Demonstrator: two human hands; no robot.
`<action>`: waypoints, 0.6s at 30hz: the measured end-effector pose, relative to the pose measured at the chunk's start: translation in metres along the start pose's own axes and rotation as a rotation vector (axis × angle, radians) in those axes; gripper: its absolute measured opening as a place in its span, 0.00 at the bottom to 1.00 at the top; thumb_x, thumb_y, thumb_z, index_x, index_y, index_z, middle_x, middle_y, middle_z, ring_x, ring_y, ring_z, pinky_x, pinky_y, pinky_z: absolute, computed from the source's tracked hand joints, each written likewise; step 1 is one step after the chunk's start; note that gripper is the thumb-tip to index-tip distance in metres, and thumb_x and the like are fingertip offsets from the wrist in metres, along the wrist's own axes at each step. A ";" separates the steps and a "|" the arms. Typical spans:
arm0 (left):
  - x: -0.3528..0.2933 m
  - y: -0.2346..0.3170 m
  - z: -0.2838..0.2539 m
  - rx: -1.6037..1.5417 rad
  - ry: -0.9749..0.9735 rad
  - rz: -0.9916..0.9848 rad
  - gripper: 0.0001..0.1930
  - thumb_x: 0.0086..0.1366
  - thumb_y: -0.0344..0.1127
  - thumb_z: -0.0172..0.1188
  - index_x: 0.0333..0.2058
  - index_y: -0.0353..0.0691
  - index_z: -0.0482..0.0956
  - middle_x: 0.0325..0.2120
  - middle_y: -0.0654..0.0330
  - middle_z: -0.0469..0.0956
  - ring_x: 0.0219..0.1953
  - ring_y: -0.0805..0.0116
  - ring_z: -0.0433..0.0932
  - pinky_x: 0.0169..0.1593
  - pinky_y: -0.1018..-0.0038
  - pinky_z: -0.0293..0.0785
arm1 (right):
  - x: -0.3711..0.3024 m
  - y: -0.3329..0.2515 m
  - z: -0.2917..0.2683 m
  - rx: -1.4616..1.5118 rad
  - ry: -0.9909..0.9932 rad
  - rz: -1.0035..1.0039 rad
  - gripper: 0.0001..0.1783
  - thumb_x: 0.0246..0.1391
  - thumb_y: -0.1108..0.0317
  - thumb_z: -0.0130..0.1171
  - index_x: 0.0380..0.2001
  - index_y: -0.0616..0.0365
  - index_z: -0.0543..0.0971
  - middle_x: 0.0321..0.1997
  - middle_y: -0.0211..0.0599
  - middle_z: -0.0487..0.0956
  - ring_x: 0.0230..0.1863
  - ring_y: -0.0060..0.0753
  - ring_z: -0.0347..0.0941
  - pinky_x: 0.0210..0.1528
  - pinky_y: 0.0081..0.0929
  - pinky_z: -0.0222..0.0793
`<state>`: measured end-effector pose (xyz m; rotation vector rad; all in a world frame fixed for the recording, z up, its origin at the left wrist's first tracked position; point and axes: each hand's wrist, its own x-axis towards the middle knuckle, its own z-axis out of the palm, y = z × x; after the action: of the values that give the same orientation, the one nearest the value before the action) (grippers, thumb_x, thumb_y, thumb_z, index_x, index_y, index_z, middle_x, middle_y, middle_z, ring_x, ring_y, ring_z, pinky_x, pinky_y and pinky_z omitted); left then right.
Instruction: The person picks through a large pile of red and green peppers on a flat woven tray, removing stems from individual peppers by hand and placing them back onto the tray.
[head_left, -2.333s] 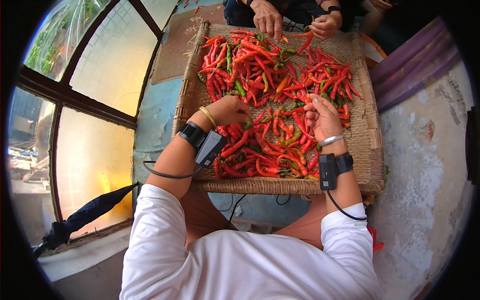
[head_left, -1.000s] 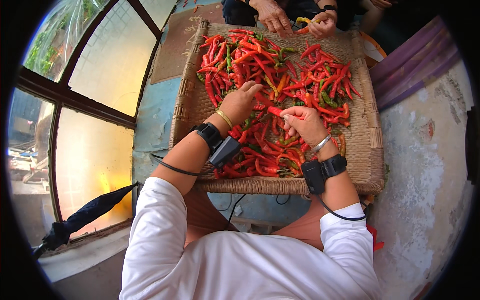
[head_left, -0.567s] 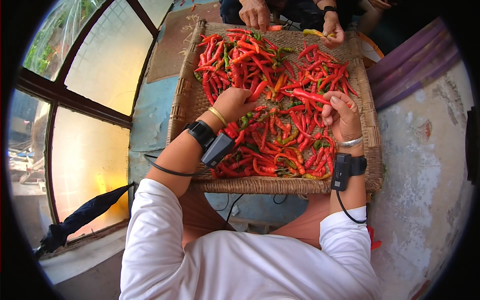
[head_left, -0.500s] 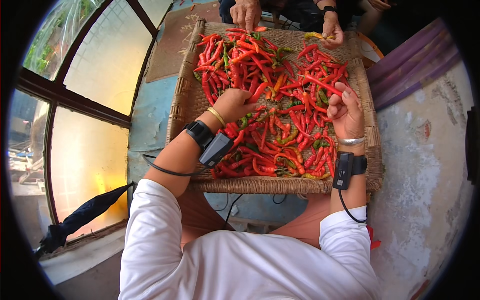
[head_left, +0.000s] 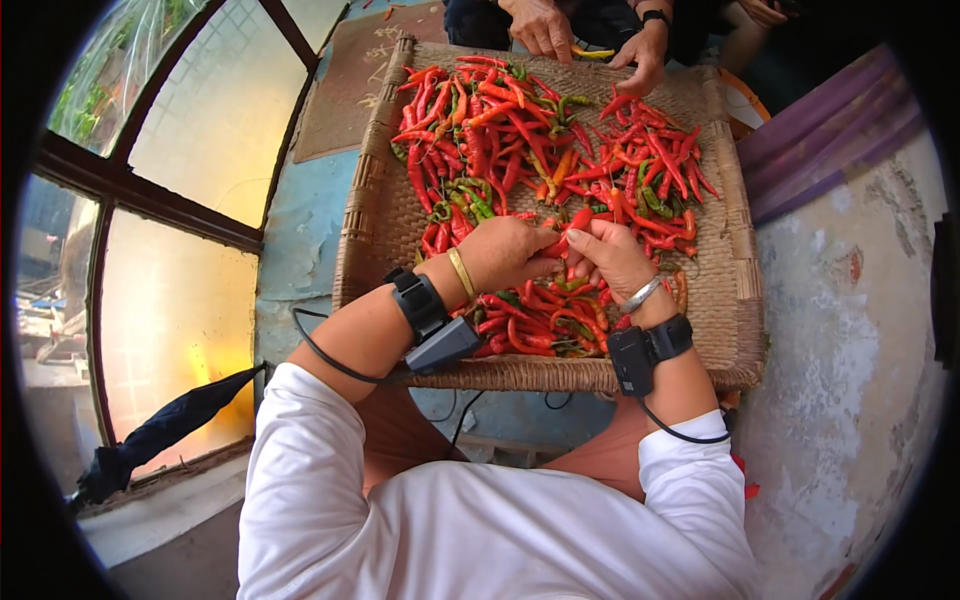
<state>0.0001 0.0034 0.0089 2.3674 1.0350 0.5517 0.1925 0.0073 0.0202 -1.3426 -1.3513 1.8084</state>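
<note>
Both hands meet over a woven tray (head_left: 735, 300) heaped with chili peppers. My left hand (head_left: 500, 255), a yellow bangle on its wrist, has its fingers pinched at a red chili pepper (head_left: 578, 222). My right hand (head_left: 617, 262), wearing a silver bangle, grips the same pepper from the other side, its thumb pressed on it. The fingers partly hide this pepper and its ends. Beyond my hands lies a large pile of red chili peppers (head_left: 480, 130) with some green ones; a smaller pile (head_left: 660, 165) lies to its right, and more peppers (head_left: 515, 335) lie under my wrists.
Across the tray, another person's two hands (head_left: 545, 28) (head_left: 645, 55) are at a yellowish pepper (head_left: 593, 52). A framed window (head_left: 185, 220) and a folded dark umbrella (head_left: 170, 430) stand on the left. On the right are a worn wall (head_left: 850, 300) and a purple cloth (head_left: 820, 140).
My right hand has come down and left, my left hand down and slightly right, so they now meet at a pepper. The other person's hands have moved closer together.
</note>
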 end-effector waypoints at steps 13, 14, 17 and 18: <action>-0.002 -0.090 -0.031 0.525 0.453 -0.621 0.35 0.48 0.55 0.58 0.52 0.45 0.62 0.51 0.50 0.60 0.49 0.45 0.61 0.49 0.62 0.64 | 0.004 0.006 -0.003 0.110 0.010 -0.061 0.09 0.51 0.62 0.52 0.26 0.57 0.73 0.21 0.28 0.76 0.17 0.11 0.66 0.18 0.09 0.60; -0.002 -0.095 -0.026 0.496 0.440 -0.652 0.36 0.47 0.56 0.59 0.52 0.45 0.61 0.51 0.50 0.59 0.49 0.45 0.61 0.49 0.61 0.64 | 0.003 0.005 -0.003 0.118 0.002 -0.067 0.09 0.51 0.62 0.52 0.26 0.57 0.73 0.21 0.28 0.76 0.17 0.11 0.66 0.18 0.09 0.60; 0.002 -0.097 -0.017 0.452 0.392 -0.739 0.43 0.43 0.60 0.60 0.55 0.45 0.57 0.52 0.50 0.59 0.49 0.45 0.62 0.48 0.59 0.64 | 0.001 0.002 -0.003 0.135 -0.015 -0.080 0.10 0.51 0.62 0.52 0.26 0.56 0.73 0.21 0.27 0.75 0.17 0.11 0.66 0.18 0.09 0.60; 0.005 -0.093 -0.015 0.439 0.377 -0.727 0.43 0.43 0.60 0.60 0.55 0.45 0.58 0.52 0.50 0.59 0.49 0.45 0.62 0.48 0.60 0.64 | 0.001 0.002 -0.002 0.138 -0.014 -0.082 0.10 0.51 0.61 0.52 0.26 0.56 0.73 0.21 0.27 0.75 0.17 0.12 0.66 0.18 0.09 0.60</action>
<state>-0.0567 0.0662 -0.0327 2.0192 2.2431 0.5269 0.1944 0.0087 0.0181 -1.1879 -1.2465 1.8234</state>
